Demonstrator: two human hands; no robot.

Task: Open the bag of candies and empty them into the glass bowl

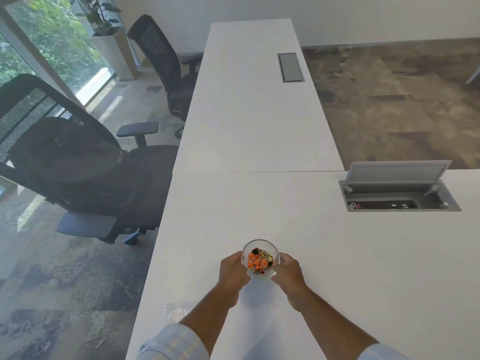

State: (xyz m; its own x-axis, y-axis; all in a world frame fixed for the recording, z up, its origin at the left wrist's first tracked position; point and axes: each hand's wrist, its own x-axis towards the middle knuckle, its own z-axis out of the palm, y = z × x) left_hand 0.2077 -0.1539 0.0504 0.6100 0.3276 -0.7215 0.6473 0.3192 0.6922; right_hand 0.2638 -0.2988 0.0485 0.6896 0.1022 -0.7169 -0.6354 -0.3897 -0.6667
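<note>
A small glass bowl (259, 244) stands on the white table (337, 268) near its front. Orange, gold and black wrapped candies (258, 261) fill it. My left hand (232, 271) grips the bowl's left side and my right hand (288, 274) grips its right side. A clear plastic bag (175, 311) lies flat and looks empty on the table by the left edge, partly hidden under my left forearm.
An open cable box with a raised lid (397, 193) is set into the table at the right. A closed cable hatch (290, 67) sits on the far table. Two black office chairs (85, 162) stand left of the table.
</note>
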